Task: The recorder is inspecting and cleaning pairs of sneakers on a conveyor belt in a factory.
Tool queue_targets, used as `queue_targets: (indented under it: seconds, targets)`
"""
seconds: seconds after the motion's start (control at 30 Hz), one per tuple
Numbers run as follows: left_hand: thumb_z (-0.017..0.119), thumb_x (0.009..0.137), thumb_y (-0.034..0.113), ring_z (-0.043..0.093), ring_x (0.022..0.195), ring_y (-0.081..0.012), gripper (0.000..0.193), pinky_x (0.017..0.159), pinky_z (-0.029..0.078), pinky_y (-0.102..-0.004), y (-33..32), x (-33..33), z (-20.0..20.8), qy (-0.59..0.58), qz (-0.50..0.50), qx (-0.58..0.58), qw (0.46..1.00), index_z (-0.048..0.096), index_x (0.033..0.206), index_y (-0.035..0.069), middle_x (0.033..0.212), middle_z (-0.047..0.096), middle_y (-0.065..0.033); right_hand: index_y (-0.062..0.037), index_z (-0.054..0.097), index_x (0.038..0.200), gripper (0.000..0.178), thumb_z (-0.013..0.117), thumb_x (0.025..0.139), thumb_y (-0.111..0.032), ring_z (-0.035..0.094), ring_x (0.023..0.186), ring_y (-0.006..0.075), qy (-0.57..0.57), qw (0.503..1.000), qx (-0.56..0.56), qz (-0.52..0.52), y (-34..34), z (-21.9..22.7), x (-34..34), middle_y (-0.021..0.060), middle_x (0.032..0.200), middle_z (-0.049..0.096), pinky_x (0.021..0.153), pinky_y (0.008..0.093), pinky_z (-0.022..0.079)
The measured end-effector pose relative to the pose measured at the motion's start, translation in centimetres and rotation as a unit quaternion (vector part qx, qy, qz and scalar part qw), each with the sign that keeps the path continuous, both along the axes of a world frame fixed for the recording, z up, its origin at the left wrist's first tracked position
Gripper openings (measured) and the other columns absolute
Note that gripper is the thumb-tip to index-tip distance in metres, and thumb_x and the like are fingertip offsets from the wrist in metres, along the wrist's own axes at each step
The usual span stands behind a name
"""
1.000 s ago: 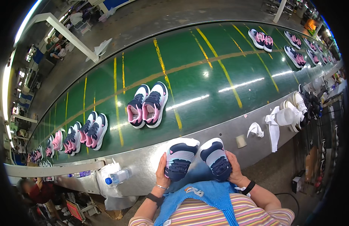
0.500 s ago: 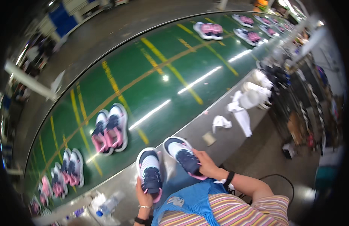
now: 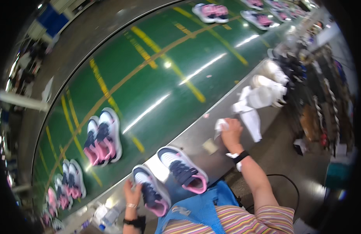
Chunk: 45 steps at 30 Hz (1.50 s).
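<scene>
Two navy and white sneakers with pink lining stand on the metal ledge in front of me: a left sneaker [image 3: 150, 191] and a right sneaker [image 3: 181, 169]. My left hand [image 3: 132, 193] is beside the left sneaker, its thumb and fingers apart with nothing between them. Farther right, my right hand [image 3: 232, 132] has its fingers closed on a crumpled white cloth [image 3: 220, 125]. Just left of that hand, a small beige pad [image 3: 210, 146] lies on the ledge.
A green conveyor belt [image 3: 161, 89] with yellow lines runs beyond the ledge. It carries a sneaker pair [image 3: 104, 136], with several more at both ends. White shoes [image 3: 272, 84] and a white cloth strip [image 3: 250, 123] lie right. A plastic bottle [image 3: 110, 216] is at lower left.
Both sneakers have left my hands and now stand on the ledge. My right hand has reached to the right and taken the white cloth. My left hand has opened away from its sneaker.
</scene>
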<state>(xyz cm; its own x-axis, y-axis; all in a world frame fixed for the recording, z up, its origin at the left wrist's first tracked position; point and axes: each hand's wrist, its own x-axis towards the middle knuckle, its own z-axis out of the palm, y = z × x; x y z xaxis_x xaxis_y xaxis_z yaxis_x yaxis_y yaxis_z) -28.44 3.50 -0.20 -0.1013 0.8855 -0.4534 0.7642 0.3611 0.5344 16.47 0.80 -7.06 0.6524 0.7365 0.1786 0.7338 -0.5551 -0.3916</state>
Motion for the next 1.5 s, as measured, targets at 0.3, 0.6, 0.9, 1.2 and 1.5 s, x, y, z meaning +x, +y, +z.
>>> queue_targets:
  seconds: [0.3, 0.6, 0.9, 1.2, 1.5]
  targets:
    - [0.08, 0.049, 0.043, 0.044, 0.097, -0.0295, 0.086, 0.084, 0.04, -0.0358, 2.4, 4.0, 0.2, 0.052, 0.004, -0.018, 0.998, 0.04, 0.109, -0.005, 0.1, 0.046, -0.0193, -0.0013, 0.052, 0.097, 0.015, 0.046, 0.084, 0.003, 0.056, 0.077, 0.0112, 0.639, 0.744, 0.185, 0.069, 4.6, 8.8, -4.9, 0.006, 0.082, 0.058, 0.071, 0.024, 0.046]
    - [0.075, 0.063, 0.027, 0.054, 0.087, -0.017, 0.052, 0.076, 0.044, -0.0284, 3.4, 3.0, 4.4, -0.188, -0.125, -0.039, 0.973, 0.053, 0.103, 0.004, 0.092, 0.055, -0.01, -0.0001, 0.05, 0.099, 0.014, 0.048, 0.085, 0.0, 0.056, 0.076, 0.0105, 0.818, 0.538, -0.021, 0.204, 4.9, 13.0, -15.8, 0.0049, 0.087, 0.055, 0.064, 0.0243, 0.049]
    - [0.068, 0.071, 0.032, 0.06, 0.073, -0.0197, 0.037, 0.065, 0.046, -0.0293, 2.4, 3.4, 11.9, -0.323, -0.308, -0.174, 0.878, 0.058, 0.091, 0.003, 0.079, 0.061, -0.0105, 0.002, 0.053, 0.101, 0.016, 0.05, 0.086, -0.002, 0.053, 0.087, 0.0075, 0.785, 0.552, -0.093, 0.263, 1.6, 18.5, -18.3, 0.0036, 0.094, 0.056, 0.076, 0.0215, 0.044]
    - [0.068, 0.072, 0.033, 0.059, 0.068, -0.0212, 0.034, 0.062, 0.045, -0.03, -2.3, 4.3, 11.7, -0.355, -0.354, -0.168, 0.849, 0.058, 0.086, 0.004, 0.074, 0.06, -0.0104, -0.001, 0.055, 0.09, 0.012, 0.055, 0.078, -0.005, 0.054, 0.076, 0.0267, 0.543, 0.682, -0.089, 0.481, -3.2, 19.0, -20.7, 0.0126, 0.083, 0.051, 0.066, 0.0303, 0.042]
    - [0.068, 0.072, 0.034, 0.059, 0.068, -0.0214, 0.034, 0.061, 0.044, -0.0298, -2.9, 3.3, 12.7, -0.36, -0.315, -0.242, 0.844, 0.057, 0.084, 0.004, 0.074, 0.06, -0.0102, -0.0005, 0.057, 0.084, 0.012, 0.058, 0.073, 0.002, 0.054, 0.074, 0.0237, 0.518, 0.708, -0.054, 0.478, -5.4, 19.4, -20.1, 0.0106, 0.079, 0.053, 0.063, 0.0309, 0.043]
